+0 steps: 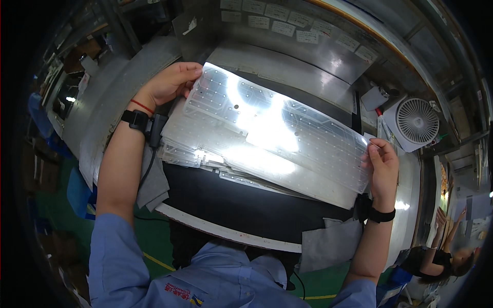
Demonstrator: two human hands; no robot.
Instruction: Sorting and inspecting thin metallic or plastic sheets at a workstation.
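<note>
A clear plastic membrane sheet (328, 141) with rows of small dots and fine printed traces is held up, slanting down to the right, with bright glare across its middle. My left hand (169, 84) pinches its upper left corner between thumb and fingers. At the opposite end, my right hand (384, 167) grips the right edge, thumb in front and fingers partly seen through the sheet. Below it lies an uneven stack of similar sheets (200, 131), some poking out at the lower left. The stack rests on a black mat (205, 192).
Grey cloths hang over the bench's near edge, one at left (154, 185) and one at right (331, 244). A white fan (417, 123) stands at the far right beside a metal canister (375, 97). Paper labels (277, 11) line the back panel. Another person (444, 262) sits at lower right.
</note>
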